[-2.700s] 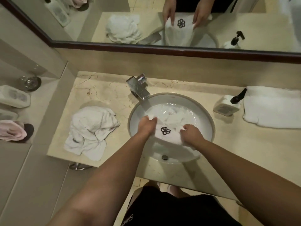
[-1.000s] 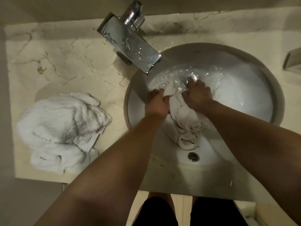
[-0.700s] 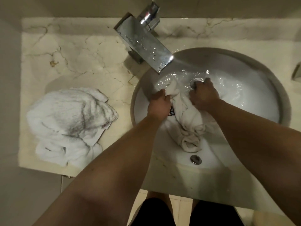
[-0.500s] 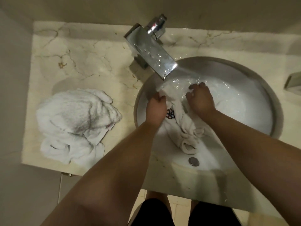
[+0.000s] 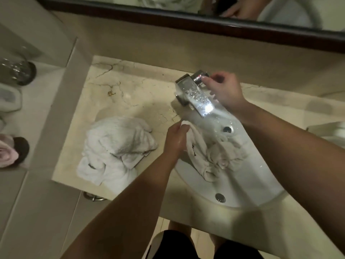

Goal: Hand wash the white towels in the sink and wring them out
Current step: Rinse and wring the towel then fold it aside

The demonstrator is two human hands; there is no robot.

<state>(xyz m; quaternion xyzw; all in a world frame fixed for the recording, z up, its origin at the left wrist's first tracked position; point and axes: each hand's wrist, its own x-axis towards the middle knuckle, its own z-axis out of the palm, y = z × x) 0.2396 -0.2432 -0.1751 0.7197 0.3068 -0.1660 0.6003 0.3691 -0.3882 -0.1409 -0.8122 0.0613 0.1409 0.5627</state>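
Side ledge, far left: we saw a glass tumbler (image 5: 17,71) on a dark coaster, and nearer us a rolled pink cloth (image 5: 7,151); both were blurred.
Crumpled white towel (image 5: 115,148): we found it heaped on the marble countertop (image 5: 134,94), near the left edge, just beside the sink and apart from our hands.
Left hand (image 5: 177,139): we had it at the sink's left rim, fingers curled round the upper end of the wet towel, gripping it.
Wet towel (image 5: 209,154): we saw it twisted and bunched inside the sink (image 5: 242,195), trailing from our left hand down toward the near wall; a dark logo showed on one fold.
Faucet (image 5: 194,94): it stood at the countertop's back edge, its flat chrome spout reaching over the basin, with water glinting on it.
Right hand (image 5: 222,88): we held it at the faucet's handle, fingertips touching the knob, the other fingers loosely spread; we could not tell whether it truly pinched.
Mirror (image 5: 205,8): along the top, its dark frame crossed the wall.
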